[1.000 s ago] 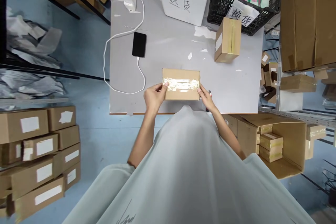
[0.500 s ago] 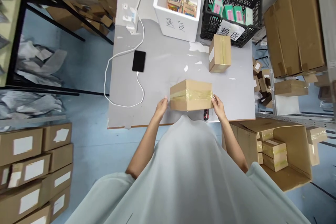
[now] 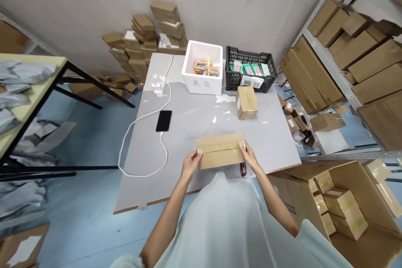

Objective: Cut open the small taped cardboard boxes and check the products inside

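Left hand (image 3: 191, 162) and right hand (image 3: 249, 155) are clamped on opposite ends of a brown rectangular taped cardboard box (image 3: 221, 157) over the six-o'clock side of the grey flat worktop (image 3: 191, 121), presumably to keep it steady. Red-and-black slim tool (image 3: 243, 170) lies at the box's four o'clock, likely parked within easy reach.

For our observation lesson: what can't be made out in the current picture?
In the head view:
Contents of the held box: hidden by its cardboard.
Red and black tool: far end hidden by the box.
Lower left carton: cut off by picture edges.
Green and pink packs: print too small.
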The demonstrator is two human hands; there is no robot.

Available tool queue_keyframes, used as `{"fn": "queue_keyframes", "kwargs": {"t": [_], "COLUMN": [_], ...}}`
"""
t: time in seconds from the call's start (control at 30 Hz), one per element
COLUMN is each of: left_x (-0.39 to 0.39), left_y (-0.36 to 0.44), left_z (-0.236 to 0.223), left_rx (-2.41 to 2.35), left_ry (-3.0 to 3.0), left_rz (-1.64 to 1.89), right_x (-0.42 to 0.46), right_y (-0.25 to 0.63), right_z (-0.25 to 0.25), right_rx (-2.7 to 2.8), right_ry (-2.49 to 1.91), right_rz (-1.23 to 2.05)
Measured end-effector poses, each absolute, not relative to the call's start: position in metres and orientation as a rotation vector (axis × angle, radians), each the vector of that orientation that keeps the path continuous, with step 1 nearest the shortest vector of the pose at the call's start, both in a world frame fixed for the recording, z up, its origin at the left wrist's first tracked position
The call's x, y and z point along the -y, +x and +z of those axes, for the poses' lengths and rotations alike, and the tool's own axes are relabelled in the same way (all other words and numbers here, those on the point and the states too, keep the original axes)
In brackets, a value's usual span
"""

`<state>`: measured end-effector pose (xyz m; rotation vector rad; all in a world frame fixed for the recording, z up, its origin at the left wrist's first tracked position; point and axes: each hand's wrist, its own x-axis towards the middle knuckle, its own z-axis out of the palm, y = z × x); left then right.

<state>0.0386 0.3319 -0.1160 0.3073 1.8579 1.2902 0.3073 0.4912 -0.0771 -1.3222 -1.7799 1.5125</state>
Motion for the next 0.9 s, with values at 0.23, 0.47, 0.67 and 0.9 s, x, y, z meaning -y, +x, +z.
{"fn": "queue_keyframes", "kwargs": {"t": [0.23,0.47,0.67,0.9], "left_x": [-0.304,-0.302,-0.296,-0.299], "left_y": [-0.001,-0.008,0.002,0.01], "left_z": [-0.108,-0.112,-0.123,-0.13], "left_rx": [-2.257,-2.248,-2.243,-2.287], "left_ry": [0.486,0.578,0.598,0.488], "left_rz": [0.745,0.684,0.752,0.781], "right_x": [-0.458,-0.447,-0.446,-0.445], "right_y": [0.271,0.265,0.262,0.26], "right_z": [-0.122,-0.138,-0.129,-0.133], "right_rx": [1.801,1.85,1.86,1.734], "right_ry": [-1.597,-1.65,-1.693,-1.625], "right_rz": [1.423,1.258,1.231,1.298]}}
